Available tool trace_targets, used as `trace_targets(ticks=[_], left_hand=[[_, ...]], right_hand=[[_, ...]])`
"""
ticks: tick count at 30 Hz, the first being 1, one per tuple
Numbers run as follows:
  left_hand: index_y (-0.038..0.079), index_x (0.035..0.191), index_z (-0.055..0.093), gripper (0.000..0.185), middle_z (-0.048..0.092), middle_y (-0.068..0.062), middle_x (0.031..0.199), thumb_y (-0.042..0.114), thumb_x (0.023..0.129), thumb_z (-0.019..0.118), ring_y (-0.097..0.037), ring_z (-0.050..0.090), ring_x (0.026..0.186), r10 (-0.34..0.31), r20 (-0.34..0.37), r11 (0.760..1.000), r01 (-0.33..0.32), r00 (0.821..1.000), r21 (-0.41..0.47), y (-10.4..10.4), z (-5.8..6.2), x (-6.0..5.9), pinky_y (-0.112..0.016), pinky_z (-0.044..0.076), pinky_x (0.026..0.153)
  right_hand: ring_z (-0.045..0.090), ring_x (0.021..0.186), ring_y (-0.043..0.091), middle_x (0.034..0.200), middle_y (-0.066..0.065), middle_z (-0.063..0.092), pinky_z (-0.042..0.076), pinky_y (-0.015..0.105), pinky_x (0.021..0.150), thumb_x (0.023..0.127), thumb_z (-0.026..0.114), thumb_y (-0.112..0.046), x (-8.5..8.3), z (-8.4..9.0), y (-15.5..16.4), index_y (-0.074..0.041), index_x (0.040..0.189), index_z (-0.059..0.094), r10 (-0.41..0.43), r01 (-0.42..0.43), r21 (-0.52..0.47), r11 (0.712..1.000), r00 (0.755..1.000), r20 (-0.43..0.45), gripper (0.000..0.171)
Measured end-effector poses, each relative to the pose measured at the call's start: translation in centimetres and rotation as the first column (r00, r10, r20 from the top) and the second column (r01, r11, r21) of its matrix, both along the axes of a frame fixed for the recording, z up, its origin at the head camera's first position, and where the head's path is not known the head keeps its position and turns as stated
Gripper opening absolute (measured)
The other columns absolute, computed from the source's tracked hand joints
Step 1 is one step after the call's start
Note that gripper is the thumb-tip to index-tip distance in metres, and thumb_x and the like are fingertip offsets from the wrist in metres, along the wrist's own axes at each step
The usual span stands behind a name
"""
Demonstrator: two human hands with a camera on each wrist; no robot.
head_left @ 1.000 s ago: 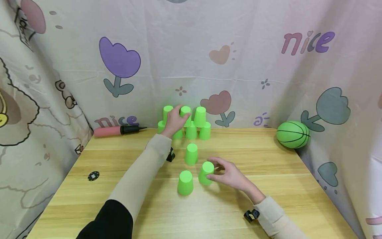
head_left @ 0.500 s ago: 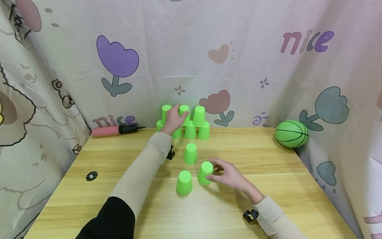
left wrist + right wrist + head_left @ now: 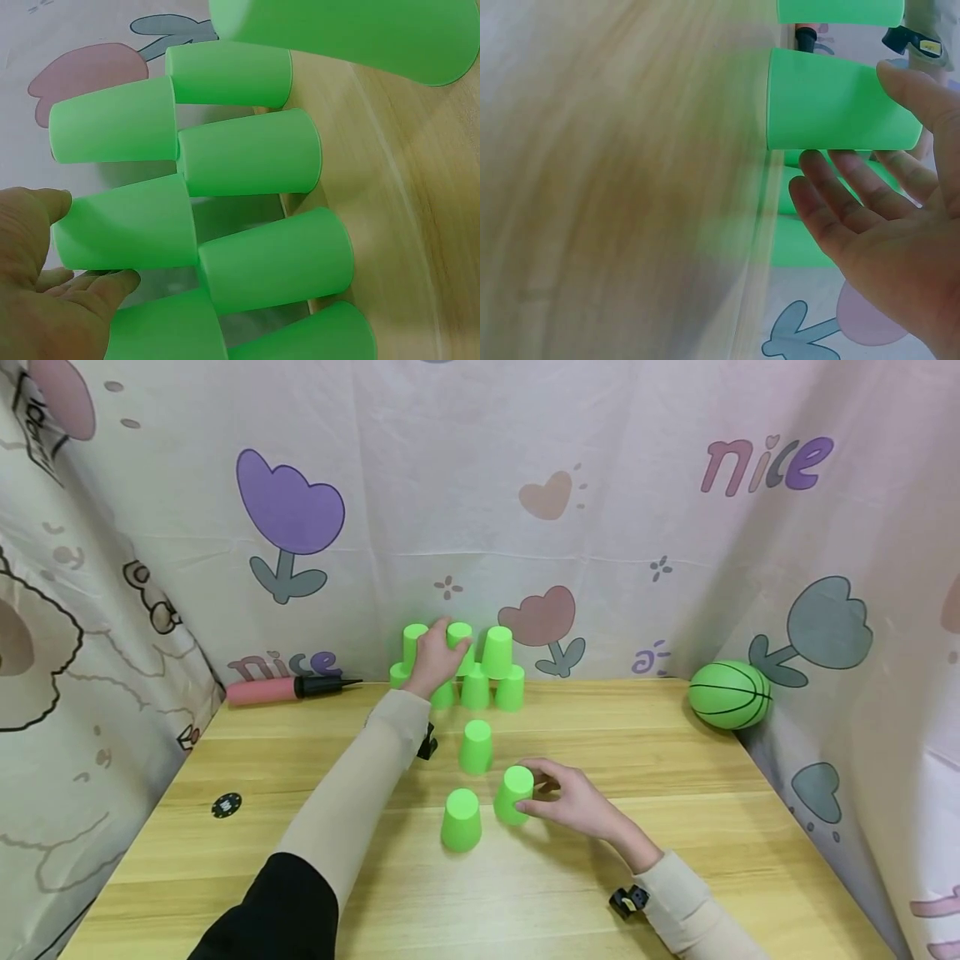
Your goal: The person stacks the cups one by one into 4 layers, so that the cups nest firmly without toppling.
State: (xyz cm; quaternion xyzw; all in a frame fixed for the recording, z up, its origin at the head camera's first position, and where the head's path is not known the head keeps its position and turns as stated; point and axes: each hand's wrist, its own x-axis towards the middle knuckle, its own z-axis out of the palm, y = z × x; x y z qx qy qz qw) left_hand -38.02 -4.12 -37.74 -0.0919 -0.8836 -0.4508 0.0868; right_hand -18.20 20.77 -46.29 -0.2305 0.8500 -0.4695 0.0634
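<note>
Upside-down green plastic cups stand in two stacked rows at the back of the table. My left hand (image 3: 433,662) pinches the middle cup (image 3: 124,225) of the upper row, thumb on one side and fingers on the other. Its base rests across two lower cups, and my hand hides part of the lower row (image 3: 475,687). Nearer the front, my right hand (image 3: 572,802) holds another upside-down green cup (image 3: 513,795) between thumb and fingers, upright on the wood. Two loose cups are close by: one to its left (image 3: 461,821), one behind (image 3: 476,747).
A pink and black hand pump (image 3: 292,688) lies at the back left. On the left side is a black poker chip (image 3: 227,805). A green ball (image 3: 729,695) sits at the back right corner. A printed curtain (image 3: 420,510) hangs right behind the stacked cups.
The head view has shifted slightly, so the whole scene drifts a little to the left. Both hands and all the cups keep their places.
</note>
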Motion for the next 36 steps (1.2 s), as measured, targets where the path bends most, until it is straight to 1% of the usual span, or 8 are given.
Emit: trace_targets(ticks=[5,11,17,21,25,29,32,36], left_hand=[[0.008,0.167,0.024,0.079,0.037,-0.020,0.169,0.028,0.104,0.067,-0.039,0.041,0.153,-0.030,-0.008,0.999,0.030,1.000,0.019,0.0,0.6,0.2,-0.051,0.038,0.127],[0.009,0.167,0.025,0.079,0.040,-0.021,0.167,0.022,0.102,0.069,-0.040,0.043,0.151,-0.057,-0.058,0.998,0.057,0.997,0.000,0.0,1.5,0.7,-0.052,0.041,0.125],[0.006,0.166,0.026,0.080,0.036,-0.019,0.169,0.019,0.100,0.071,-0.039,0.038,0.155,-0.046,-0.131,0.997,0.038,0.990,-0.064,-0.3,2.5,1.1,-0.050,0.035,0.129],[0.005,0.163,0.032,0.077,0.044,-0.020,0.165,0.020,0.099,0.072,-0.041,0.044,0.150,-0.030,-0.199,0.996,0.013,0.980,-0.089,-1.0,3.3,1.7,-0.052,0.039,0.126],[0.009,0.162,0.036,0.073,0.050,-0.022,0.159,0.023,0.099,0.071,-0.042,0.050,0.146,-0.037,-0.197,0.999,0.029,0.980,-0.041,-2.2,4.0,2.9,-0.058,0.044,0.120],[0.012,0.162,0.037,0.071,0.054,-0.026,0.153,0.026,0.101,0.069,-0.042,0.055,0.140,-0.062,-0.160,0.998,0.065,0.985,0.019,-3.8,4.0,4.4,-0.058,0.050,0.115],[0.010,0.160,0.039,0.067,0.061,-0.028,0.144,0.027,0.102,0.068,-0.043,0.062,0.132,-0.083,-0.144,0.995,0.090,0.986,0.041,-4.9,3.5,5.8,-0.056,0.054,0.111],[0.007,0.155,0.045,0.062,0.068,-0.027,0.132,0.025,0.102,0.069,-0.042,0.068,0.122,-0.127,-0.137,0.990,0.134,0.982,0.041,-6.1,2.4,7.6,-0.054,0.058,0.107]], right_hand=[[0.070,0.111,0.029,0.123,0.008,0.073,0.060,0.050,0.101,0.092,0.084,-0.022,0.0,0.0,-0.1,-0.008,0.142,0.061,0.004,-0.003,-0.006,1.000,1.000,0.006,0.057],[0.070,0.111,0.029,0.123,0.008,0.073,0.060,0.050,0.101,0.092,0.084,-0.022,-0.1,0.1,-0.3,-0.008,0.142,0.061,0.011,-0.011,-0.006,1.000,1.000,0.010,0.057],[0.070,0.111,0.029,0.121,0.007,0.073,0.060,0.050,0.101,0.092,0.084,-0.022,-0.1,0.1,-0.5,-0.009,0.142,0.061,0.010,-0.010,-0.001,1.000,1.000,0.014,0.057],[0.070,0.111,0.029,0.122,0.008,0.073,0.061,0.050,0.100,0.091,0.084,-0.022,-0.1,0.1,-0.6,-0.007,0.142,0.061,0.005,-0.005,0.002,1.000,1.000,0.008,0.057],[0.070,0.111,0.028,0.123,0.009,0.073,0.061,0.050,0.100,0.091,0.084,-0.021,-0.3,0.3,-0.5,-0.007,0.141,0.060,-0.017,0.017,-0.003,1.000,1.000,-0.024,0.057],[0.071,0.109,0.027,0.123,0.008,0.073,0.061,0.050,0.101,0.090,0.085,-0.019,-0.8,1.0,-0.3,-0.007,0.140,0.061,-0.059,0.058,-0.017,0.998,0.996,-0.072,0.057],[0.071,0.109,0.026,0.121,0.008,0.074,0.061,0.050,0.101,0.089,0.085,-0.018,-1.3,1.7,-0.2,-0.007,0.140,0.061,-0.089,0.087,-0.028,0.996,0.991,-0.105,0.057],[0.071,0.109,0.027,0.120,0.009,0.074,0.061,0.050,0.101,0.090,0.085,-0.017,-2.0,2.8,-0.2,-0.007,0.140,0.061,-0.126,0.123,-0.034,0.992,0.982,-0.143,0.057]])
